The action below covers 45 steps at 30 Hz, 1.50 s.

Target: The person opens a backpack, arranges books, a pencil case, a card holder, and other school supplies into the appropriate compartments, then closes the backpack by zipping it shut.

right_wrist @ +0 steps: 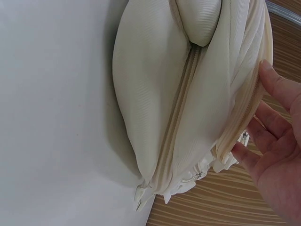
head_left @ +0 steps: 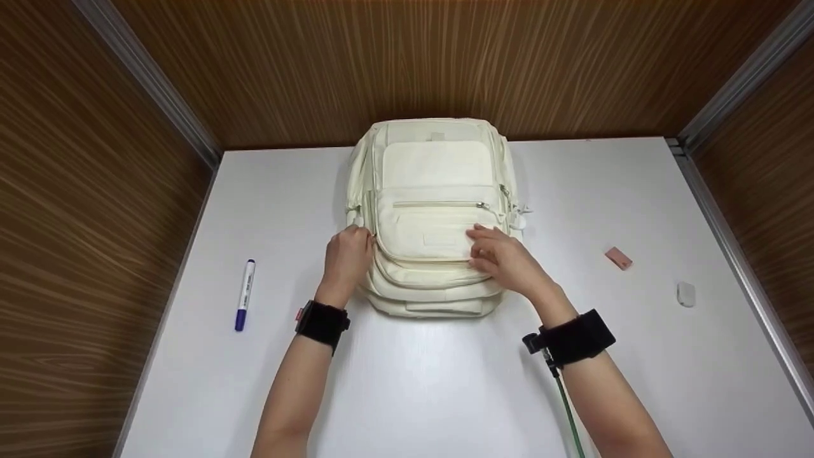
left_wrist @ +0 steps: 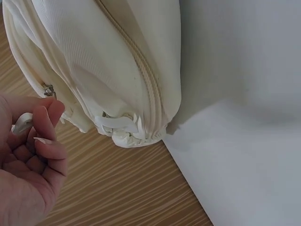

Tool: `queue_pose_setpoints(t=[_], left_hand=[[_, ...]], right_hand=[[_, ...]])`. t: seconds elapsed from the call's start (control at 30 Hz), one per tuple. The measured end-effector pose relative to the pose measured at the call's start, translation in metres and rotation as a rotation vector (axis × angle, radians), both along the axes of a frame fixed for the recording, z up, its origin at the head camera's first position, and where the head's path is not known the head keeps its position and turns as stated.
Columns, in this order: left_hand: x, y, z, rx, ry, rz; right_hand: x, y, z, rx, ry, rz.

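Observation:
A cream backpack (head_left: 439, 165) lies front up on the white table, its bottom end toward me. My left hand (head_left: 348, 253) is at its left side, fingers curled. In the left wrist view, thumb and forefinger pinch a zipper pull near a metal slider (left_wrist: 49, 91), and a white tab (left_wrist: 22, 123) shows among the fingers. My right hand (head_left: 505, 259) rests lightly on the right edge of the front pocket (head_left: 423, 235). Its fingers are loosely bent and spread, and the right wrist view shows fingertips along the pocket's zipped edge (right_wrist: 244, 110).
A white marker with blue ends (head_left: 245, 296) lies left of the backpack. To the right are a small pink block (head_left: 618, 258) and a small white rounded case (head_left: 686, 294). Wood-grain panels (head_left: 445, 63) stand behind and at both sides. A green cable (head_left: 569, 410) trails from the right wristband.

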<state>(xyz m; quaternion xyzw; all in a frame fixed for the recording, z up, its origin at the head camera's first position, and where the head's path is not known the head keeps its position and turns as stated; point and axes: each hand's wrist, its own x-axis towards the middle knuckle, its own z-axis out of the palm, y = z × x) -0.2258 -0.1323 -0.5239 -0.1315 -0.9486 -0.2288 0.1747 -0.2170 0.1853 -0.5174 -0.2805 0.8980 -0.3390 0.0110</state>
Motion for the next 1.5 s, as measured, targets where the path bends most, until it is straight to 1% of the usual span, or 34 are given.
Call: queue_pose_setpoints(t=[0.17, 0.33, 0.57, 0.67, 0.8, 0.93, 1.1, 1.2, 1.33, 1.4, 1.5], left_hand=[[-0.009, 0.001, 0.001, 0.025, -0.035, 0.026], [-0.022, 0.0, 0.001, 0.035, -0.04, 0.053], [-0.042, 0.0, 0.005, -0.012, -0.047, 0.062], [-0.049, 0.0, 0.008, -0.03, -0.047, 0.068], [-0.056, 0.002, 0.009, -0.052, -0.026, 0.079], [-0.062, 0.005, 0.01, -0.062, -0.009, 0.088], [-0.069, 0.008, 0.01, -0.079, 0.01, 0.108], [-0.072, 0.009, 0.009, -0.094, 0.023, 0.117], [-0.075, 0.01, 0.008, -0.09, 0.028, 0.124], [-0.075, 0.01, 0.008, -0.08, 0.016, 0.123], [-0.074, 0.008, 0.009, -0.069, -0.024, 0.124]], right_hand=[[0.0, 0.001, -0.001, -0.005, 0.005, -0.005], [0.0, 0.0, -0.001, 0.0, -0.009, -0.004], [-0.001, 0.0, -0.002, -0.004, -0.027, 0.0], [-0.001, 0.0, -0.001, -0.012, -0.032, 0.004], [0.0, 0.0, 0.0, -0.022, -0.029, 0.01], [-0.001, 0.001, 0.0, -0.026, -0.021, 0.01], [-0.002, 0.0, -0.001, -0.018, -0.032, 0.01], [-0.002, 0.0, -0.002, -0.017, -0.033, 0.016], [-0.002, 0.001, -0.002, -0.022, -0.029, 0.017], [-0.002, 0.001, -0.002, -0.027, -0.027, 0.019], [-0.002, 0.002, -0.002, -0.027, -0.022, 0.021]])
